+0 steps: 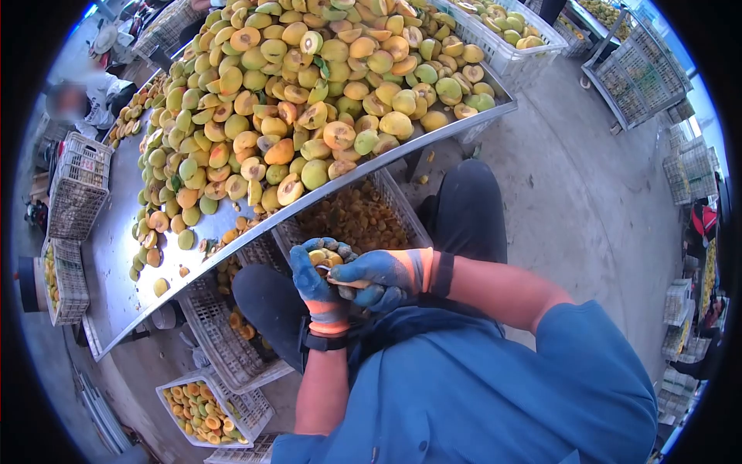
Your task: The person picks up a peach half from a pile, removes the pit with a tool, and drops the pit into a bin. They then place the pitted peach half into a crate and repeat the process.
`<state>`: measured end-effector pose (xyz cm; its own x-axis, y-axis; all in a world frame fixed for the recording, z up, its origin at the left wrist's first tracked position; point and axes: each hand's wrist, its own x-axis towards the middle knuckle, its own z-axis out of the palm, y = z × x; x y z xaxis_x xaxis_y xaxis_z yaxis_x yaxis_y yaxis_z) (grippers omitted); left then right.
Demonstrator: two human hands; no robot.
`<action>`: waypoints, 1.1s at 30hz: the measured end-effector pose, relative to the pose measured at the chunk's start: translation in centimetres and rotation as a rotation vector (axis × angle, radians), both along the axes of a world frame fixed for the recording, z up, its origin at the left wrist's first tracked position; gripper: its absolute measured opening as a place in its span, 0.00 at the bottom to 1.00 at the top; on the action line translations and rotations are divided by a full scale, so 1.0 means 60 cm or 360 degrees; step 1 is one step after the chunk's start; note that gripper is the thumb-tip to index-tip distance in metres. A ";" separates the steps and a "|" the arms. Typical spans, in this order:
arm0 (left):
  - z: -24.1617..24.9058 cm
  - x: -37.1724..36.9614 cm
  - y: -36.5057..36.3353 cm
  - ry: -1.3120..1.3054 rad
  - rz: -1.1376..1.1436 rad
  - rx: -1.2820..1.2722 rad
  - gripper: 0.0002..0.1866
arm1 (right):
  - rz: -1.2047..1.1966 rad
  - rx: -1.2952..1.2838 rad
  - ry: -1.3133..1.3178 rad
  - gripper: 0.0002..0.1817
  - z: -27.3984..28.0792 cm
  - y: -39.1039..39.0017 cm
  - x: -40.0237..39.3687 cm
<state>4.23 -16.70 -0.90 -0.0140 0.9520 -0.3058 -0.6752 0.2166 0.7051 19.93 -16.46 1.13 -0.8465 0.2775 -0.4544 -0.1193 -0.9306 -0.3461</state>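
My left hand (309, 280), in a blue and orange glove, is closed around a cut yellow stone fruit (323, 258), an apricot or peach. My right hand (379, 277), gloved alike, grips a small tool (338, 283) with a pale handle; its curved metal tip meets the fruit, and its exact kind is partly hidden by the fingers. Both hands are together above my lap. Beyond them, a heap of halved stone fruit (309, 100) covers much of a metal table (116, 271).
Below the table edge stands a crate of brownish fruit scraps or pits (355, 213). A crate of fruit halves (202, 414) and another plastic crate (224, 340) are at lower left. A fruit-filled white crate (525, 58) stands at the far right of the table. Another person (100, 100) sits at far left.
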 end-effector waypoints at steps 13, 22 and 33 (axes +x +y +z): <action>0.006 -0.012 -0.012 0.0012 -0.0218 0.0087 0.29 | -0.0081 -0.0095 0.0281 0.20 0.003 -0.021 0.004; 0.059 -0.027 -0.011 0.0146 -0.0047 -0.0145 0.27 | -0.0126 0.0003 0.0209 0.21 -0.009 -0.027 -0.024; 0.069 -0.047 -0.009 0.0344 -0.0273 -0.0004 0.29 | -0.0023 -0.0179 0.0461 0.22 0.019 -0.028 -0.028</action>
